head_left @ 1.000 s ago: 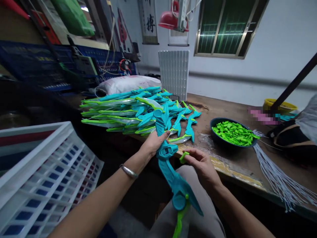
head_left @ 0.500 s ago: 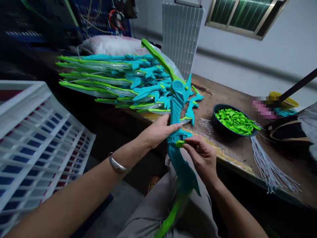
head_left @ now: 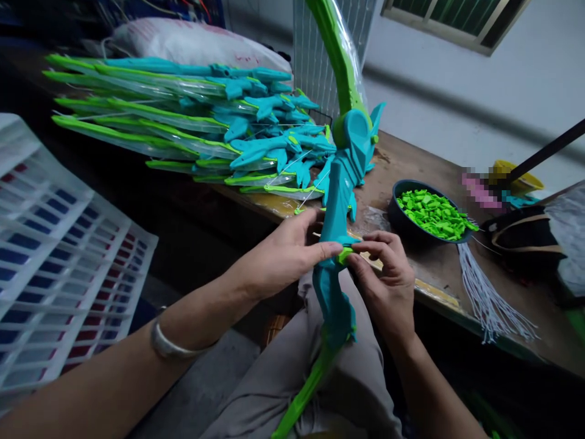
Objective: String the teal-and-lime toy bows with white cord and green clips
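Two bare hands meet at the teal handle of a toy bow (head_left: 338, 189), just right of the centre of the view, above a lap in grey trousers (head_left: 283, 390). The bow stands nearly upright, leaning a little, its upper green limb running out of view near 12 o'clock and its lower green limb trailing to 6 o'clock. The left hand (head_left: 286, 256), with a silver bangle (head_left: 171, 347) on its wrist, clasps the handle from the left, thumb across the front and fingers partly hidden behind. The right hand (head_left: 386, 277) pinches a small green plastic piece (head_left: 343, 255) between thumb and fingertips, against the handle, beside the left thumb. At 10 o'clock, a pile of teal and green bows (head_left: 205, 131) lies on a brown workbench (head_left: 507, 268), with a white sack (head_left: 196, 46) behind it at 11 o'clock. At 3 o'clock, also on the bench, sits a dark round bowl (head_left: 403, 213) heaped with small green pieces (head_left: 429, 213); a fan of white cords (head_left: 489, 299) spreads from beside it toward 4 o'clock. Between 2 and 3 o'clock, farther back, is a yellow tub (head_left: 525, 178), partly hidden by a dark pole. A white lattice-sided crate (head_left: 77, 213) fills 9 o'clock.
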Demonstrator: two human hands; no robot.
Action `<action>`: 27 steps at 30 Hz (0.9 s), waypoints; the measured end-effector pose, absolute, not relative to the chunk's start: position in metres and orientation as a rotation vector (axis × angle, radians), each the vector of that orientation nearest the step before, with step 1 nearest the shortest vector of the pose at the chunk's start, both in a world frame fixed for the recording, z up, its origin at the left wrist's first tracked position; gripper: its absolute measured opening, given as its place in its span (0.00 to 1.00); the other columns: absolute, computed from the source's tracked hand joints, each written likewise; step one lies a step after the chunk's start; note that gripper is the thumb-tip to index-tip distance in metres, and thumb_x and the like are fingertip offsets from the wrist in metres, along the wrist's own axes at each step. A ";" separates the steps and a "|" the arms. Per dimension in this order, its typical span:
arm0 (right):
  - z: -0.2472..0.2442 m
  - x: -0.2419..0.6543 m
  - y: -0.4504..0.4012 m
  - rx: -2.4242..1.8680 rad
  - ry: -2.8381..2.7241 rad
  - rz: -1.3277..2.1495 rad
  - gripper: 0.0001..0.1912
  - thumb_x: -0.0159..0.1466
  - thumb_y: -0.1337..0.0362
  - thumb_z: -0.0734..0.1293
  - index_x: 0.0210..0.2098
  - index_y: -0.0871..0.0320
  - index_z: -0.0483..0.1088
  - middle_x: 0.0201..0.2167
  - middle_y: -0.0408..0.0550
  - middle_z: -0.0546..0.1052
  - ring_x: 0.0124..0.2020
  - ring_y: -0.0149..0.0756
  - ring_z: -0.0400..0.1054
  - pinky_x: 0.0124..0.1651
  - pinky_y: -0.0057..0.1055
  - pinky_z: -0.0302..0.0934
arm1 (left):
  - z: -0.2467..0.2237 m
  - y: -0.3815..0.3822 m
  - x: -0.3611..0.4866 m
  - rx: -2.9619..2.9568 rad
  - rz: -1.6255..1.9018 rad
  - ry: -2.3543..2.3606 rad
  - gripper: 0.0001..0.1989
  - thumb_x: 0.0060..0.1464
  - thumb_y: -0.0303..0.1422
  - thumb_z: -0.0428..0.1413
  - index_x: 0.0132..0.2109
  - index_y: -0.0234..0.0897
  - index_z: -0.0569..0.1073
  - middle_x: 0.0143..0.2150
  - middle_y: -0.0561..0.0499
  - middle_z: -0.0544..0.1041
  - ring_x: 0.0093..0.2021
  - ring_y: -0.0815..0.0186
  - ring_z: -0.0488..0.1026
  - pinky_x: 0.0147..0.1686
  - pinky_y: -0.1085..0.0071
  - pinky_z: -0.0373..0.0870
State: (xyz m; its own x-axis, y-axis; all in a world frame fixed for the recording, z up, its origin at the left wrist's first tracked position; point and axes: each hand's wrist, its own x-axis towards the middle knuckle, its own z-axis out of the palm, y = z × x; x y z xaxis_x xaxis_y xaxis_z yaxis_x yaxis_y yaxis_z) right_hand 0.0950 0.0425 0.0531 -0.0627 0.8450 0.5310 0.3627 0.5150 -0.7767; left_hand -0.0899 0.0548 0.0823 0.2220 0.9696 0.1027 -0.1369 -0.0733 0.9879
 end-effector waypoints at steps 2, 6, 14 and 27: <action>0.054 0.098 0.046 -1.056 -1.584 0.735 0.09 0.62 0.60 0.76 0.42 0.52 0.76 0.54 0.50 0.72 0.52 0.43 0.69 0.50 0.37 0.68 | 0.082 0.050 -0.089 1.318 1.169 0.930 0.26 0.48 0.32 0.68 0.55 0.35 0.74 0.56 0.44 0.80 0.58 0.49 0.77 0.57 0.57 0.74; 0.059 0.108 0.061 -0.948 -1.459 1.397 0.27 0.56 0.53 0.79 0.51 0.53 0.72 0.49 0.49 0.77 0.46 0.41 0.74 0.47 0.35 0.71 | 0.079 0.039 -0.086 1.428 1.196 1.056 0.23 0.51 0.32 0.67 0.55 0.40 0.75 0.55 0.47 0.80 0.54 0.51 0.79 0.53 0.59 0.77; 0.062 0.115 0.060 -0.894 -1.444 1.612 0.27 0.51 0.47 0.82 0.39 0.55 0.72 0.33 0.42 0.77 0.35 0.35 0.71 0.41 0.32 0.69 | 0.086 0.016 -0.074 1.599 1.152 1.300 0.19 0.54 0.39 0.62 0.52 0.41 0.74 0.44 0.49 0.81 0.40 0.55 0.79 0.38 0.66 0.78; 0.035 0.115 0.059 -0.998 -1.623 1.235 0.23 0.58 0.44 0.77 0.36 0.56 0.69 0.29 0.39 0.71 0.30 0.31 0.63 0.34 0.27 0.61 | 0.058 0.042 -0.085 1.522 1.047 1.246 0.29 0.50 0.44 0.67 0.59 0.47 0.75 0.59 0.48 0.80 0.58 0.44 0.77 0.58 0.55 0.76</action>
